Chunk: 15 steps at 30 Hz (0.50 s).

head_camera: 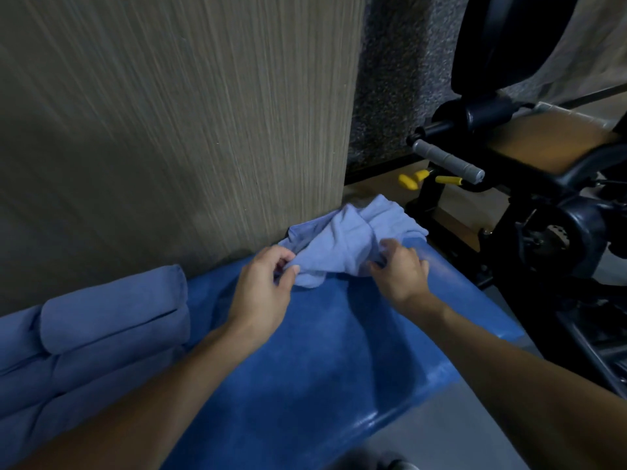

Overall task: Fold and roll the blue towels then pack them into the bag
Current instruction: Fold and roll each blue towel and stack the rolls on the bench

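A crumpled light-blue towel lies at the far end of a glossy blue padded bench, against the wall. My left hand pinches the towel's near left edge between thumb and fingers. My right hand grips its near right part with curled fingers. Several rolled blue towels are stacked at the left end of the bench, beside my left forearm. No bag is in view.
A wood-grain wall panel rises right behind the bench. Black exercise equipment with a grey handle and yellow knobs stands close at the right. Grey floor lies in front of the bench.
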### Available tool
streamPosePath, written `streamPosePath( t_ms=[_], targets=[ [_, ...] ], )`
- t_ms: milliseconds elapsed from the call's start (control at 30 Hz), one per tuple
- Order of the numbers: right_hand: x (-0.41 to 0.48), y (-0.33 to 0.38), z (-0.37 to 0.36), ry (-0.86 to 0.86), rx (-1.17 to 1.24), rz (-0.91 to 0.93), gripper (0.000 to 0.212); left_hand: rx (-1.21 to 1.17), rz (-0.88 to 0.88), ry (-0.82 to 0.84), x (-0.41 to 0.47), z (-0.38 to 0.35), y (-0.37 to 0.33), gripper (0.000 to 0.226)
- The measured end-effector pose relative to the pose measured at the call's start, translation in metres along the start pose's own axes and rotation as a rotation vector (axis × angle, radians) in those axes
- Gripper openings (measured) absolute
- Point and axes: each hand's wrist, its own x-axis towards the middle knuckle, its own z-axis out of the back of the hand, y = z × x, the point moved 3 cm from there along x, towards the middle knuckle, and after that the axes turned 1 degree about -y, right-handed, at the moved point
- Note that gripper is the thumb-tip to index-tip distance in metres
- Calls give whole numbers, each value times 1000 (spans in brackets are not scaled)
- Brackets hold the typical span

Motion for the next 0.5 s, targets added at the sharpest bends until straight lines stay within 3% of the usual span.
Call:
streamPosePath(
  t_ms=[67,200,267,367,433,500],
  targets=[
    [-4,6,6,-132,56,57,20,18,-108,-15,-6,7,-4,11],
    [-31,5,36,-326,395,61,27,80,-245,5,-23,15,-2,16],
    [-47,-4,44,-272,486,70,25,90,-327,149,-32,16,-4,20],
    [-65,-23,46,-129,376,66,22,167,-319,475,-43,10,-4,23],
    [-74,-34,45,32,182,23,12,120,-177,430,-44,5,7,33],
    [-82,-43,45,145,-60,-14,20,115,-11,299,-40,-1,22,31]
  ],
)
